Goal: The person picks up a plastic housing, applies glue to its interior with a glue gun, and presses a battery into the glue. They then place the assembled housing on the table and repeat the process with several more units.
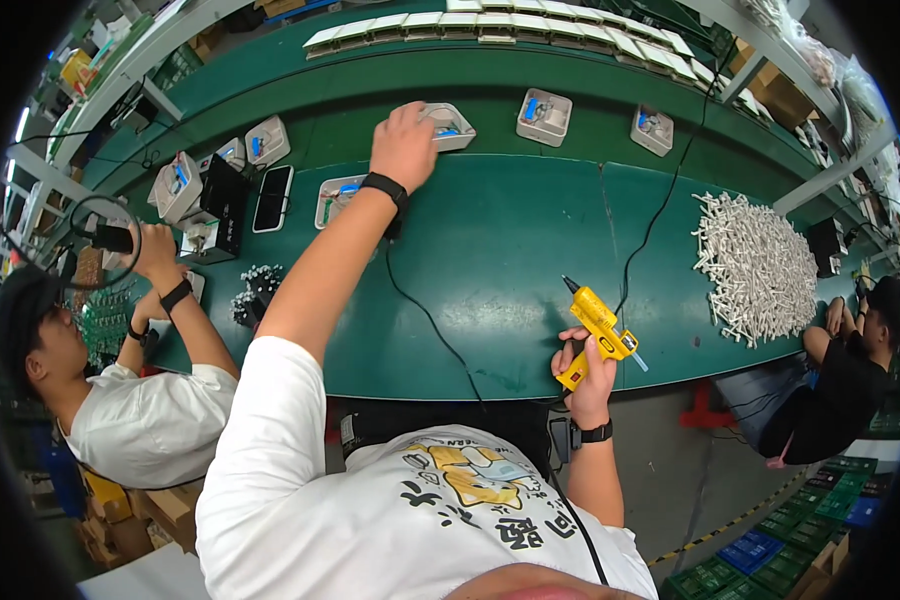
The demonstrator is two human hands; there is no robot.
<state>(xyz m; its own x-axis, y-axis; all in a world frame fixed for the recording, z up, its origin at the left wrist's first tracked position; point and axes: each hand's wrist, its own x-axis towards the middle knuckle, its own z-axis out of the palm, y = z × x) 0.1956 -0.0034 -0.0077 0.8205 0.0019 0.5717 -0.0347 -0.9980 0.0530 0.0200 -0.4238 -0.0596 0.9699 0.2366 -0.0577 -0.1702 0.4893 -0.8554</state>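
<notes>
My left hand [404, 146] reaches across the table to the far belt, fingers closed at the left edge of a small white plastic housing [456, 140] with blue and light-coloured parts inside. Its fingertips are partly hidden. In my right hand [592, 378], near the table's front edge, is a yellow hot glue gun [598, 322]. The dark nozzle points up and to the left, and a translucent glue stick [641, 364] sticks out of its back. Another open housing [328, 204] with a blue part lies on the table, partly covered by my left forearm.
More housings [544, 118] sit along the green belt [315, 115]. A large pile of white parts [755, 268] covers the table's right side. Black cables [652, 225] cross the tabletop. A phone [273, 198] lies left. Co-workers sit on both sides [140, 420] [838, 385].
</notes>
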